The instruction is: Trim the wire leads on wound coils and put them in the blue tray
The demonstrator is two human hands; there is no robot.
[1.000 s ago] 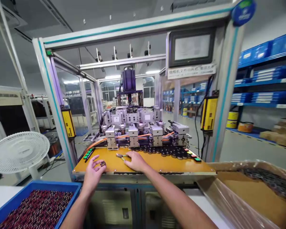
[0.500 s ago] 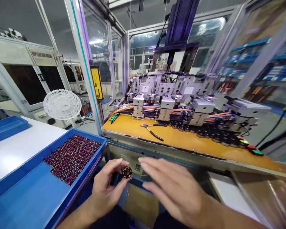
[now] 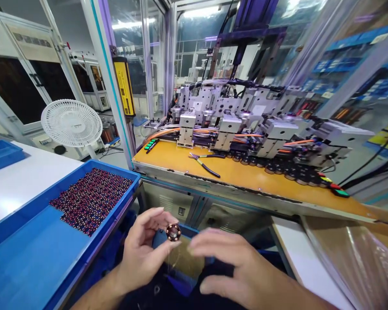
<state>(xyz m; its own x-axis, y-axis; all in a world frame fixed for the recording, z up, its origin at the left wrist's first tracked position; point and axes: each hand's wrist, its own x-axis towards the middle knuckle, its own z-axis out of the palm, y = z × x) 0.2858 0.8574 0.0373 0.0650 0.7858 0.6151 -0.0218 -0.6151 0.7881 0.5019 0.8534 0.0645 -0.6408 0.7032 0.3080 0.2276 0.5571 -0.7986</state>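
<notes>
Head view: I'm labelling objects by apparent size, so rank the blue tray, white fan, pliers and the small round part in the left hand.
1. blue tray
2. white fan
3. pliers
4. small round part, pinched by the left hand

Left hand [image 3: 142, 254] pinches a small round wound coil part [image 3: 173, 232] between thumb and fingertips, held up over the lap. Right hand [image 3: 242, 271] open, fingers spread, just beside the part, not touching it. Blue tray [image 3: 26, 254] at left holds a patch of dark red parts [image 3: 90, 199]. Pliers [image 3: 204, 162] lie on the yellow machine bench [image 3: 245, 178]. White fan [image 3: 71, 123] stands behind the tray.
</notes>
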